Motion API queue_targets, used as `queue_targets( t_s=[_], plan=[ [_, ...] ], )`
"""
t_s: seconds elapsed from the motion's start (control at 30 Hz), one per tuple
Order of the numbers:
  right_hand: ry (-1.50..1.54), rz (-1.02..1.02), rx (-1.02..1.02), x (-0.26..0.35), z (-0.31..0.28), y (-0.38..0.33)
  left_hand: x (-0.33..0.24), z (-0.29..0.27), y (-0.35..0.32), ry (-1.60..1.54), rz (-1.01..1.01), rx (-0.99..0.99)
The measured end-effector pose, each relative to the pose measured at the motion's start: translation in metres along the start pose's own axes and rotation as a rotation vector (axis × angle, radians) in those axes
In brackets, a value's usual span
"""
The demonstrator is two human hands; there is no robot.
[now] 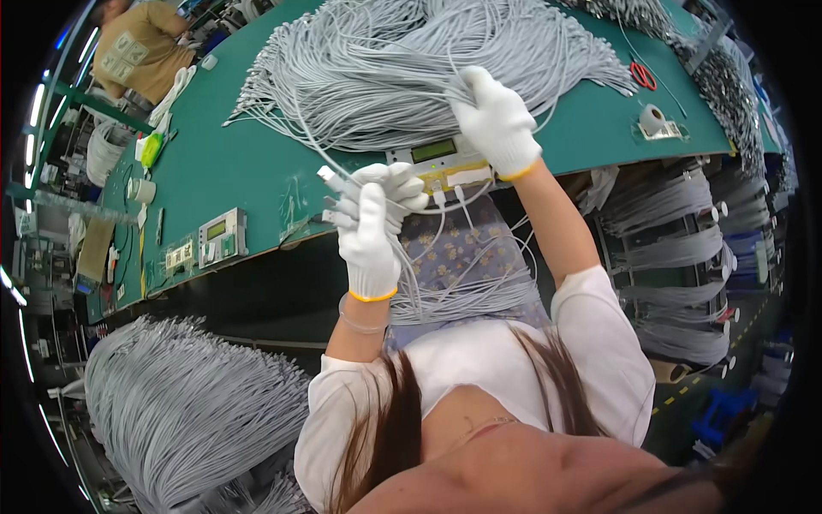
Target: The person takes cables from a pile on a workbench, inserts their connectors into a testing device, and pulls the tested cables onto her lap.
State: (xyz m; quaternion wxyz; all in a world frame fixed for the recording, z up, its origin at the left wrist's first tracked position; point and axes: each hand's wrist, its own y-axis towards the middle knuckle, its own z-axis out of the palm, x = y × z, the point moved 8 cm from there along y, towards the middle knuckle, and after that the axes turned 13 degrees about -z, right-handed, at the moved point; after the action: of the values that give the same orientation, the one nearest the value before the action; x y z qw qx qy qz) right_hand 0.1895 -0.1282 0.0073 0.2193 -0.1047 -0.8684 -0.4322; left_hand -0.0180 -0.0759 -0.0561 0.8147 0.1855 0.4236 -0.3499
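My left hand (373, 224), in a white knit glove with a yellow cuff, is closed around several grey cables whose plugs (329, 177) stick out past the fingers on the left. Up and to the right, my right hand (498, 127), gloved the same way, pinches a grey cable at the near edge of a large heap of grey cables (377, 73). Between the hands, at the table's front edge, sits a tester box (434, 152) with a small green display. Two white plugs (440, 198) are connected at its front. More grey cables (467, 300) lie across my lap.
The green table (205, 154) carries a second small tester (223, 236) at left, and red-handled scissors (642, 75) and a tape roll (652, 118) at right. Bundled cables (188, 403) stand lower left; hanging cables (672, 257) fill a rack at right. Another person (141, 51) stands far left.
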Motion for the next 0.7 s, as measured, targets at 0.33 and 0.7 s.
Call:
queue_targets(
  t_s=[0.33, 0.7],
  plan=[
    [0.778, 0.21, 0.327, 0.056, -0.004, -0.117, -0.021, 0.034, 0.014, -0.522, -0.401, 0.252],
    [1.552, -0.004, -0.542, -0.07, -0.225, -0.135, -0.089, -0.039, -0.013, -0.786, -0.013, 0.279]
  ],
)
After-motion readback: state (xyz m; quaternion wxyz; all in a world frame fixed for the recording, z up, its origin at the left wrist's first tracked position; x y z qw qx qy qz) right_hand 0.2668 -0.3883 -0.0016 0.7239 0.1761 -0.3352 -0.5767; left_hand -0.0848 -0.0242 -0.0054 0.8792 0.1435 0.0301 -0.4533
